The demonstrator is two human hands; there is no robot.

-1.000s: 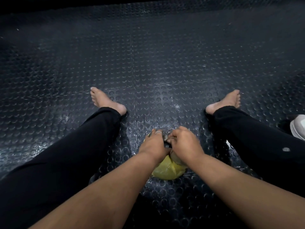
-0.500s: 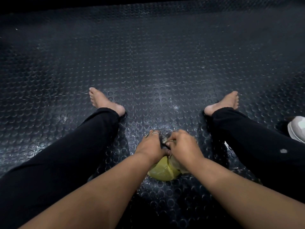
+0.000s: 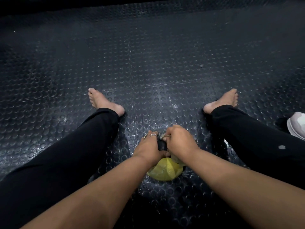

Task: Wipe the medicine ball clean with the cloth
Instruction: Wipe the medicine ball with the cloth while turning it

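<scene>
The medicine ball [image 3: 165,171] sits on the studded black floor [image 3: 148,63] between the person's outstretched legs, directly under both hands, so the coming wipe turns on what lies beneath them, not on any reach. Its yellow face shows at 6 o'clock from the hands and a dark patch peeks through the gap between them; being round, it has no long axis to speak of. The left hand [image 3: 148,146] rests on the ball's 9 o'clock side, ringed finger curved over the top. The right hand [image 3: 179,142] is clamped on a greyish cloth [image 3: 163,137], pinching it against the ball at 12 o'clock. The hands are close together, nearly touching, equally near the ball. A white shoe [image 3: 297,125] lies well apart at 3 o'clock.

Compared with a second ago, the hands hold much the same pose; the view has merely drifted, and slightly more yellow shows below the wrists.
</scene>
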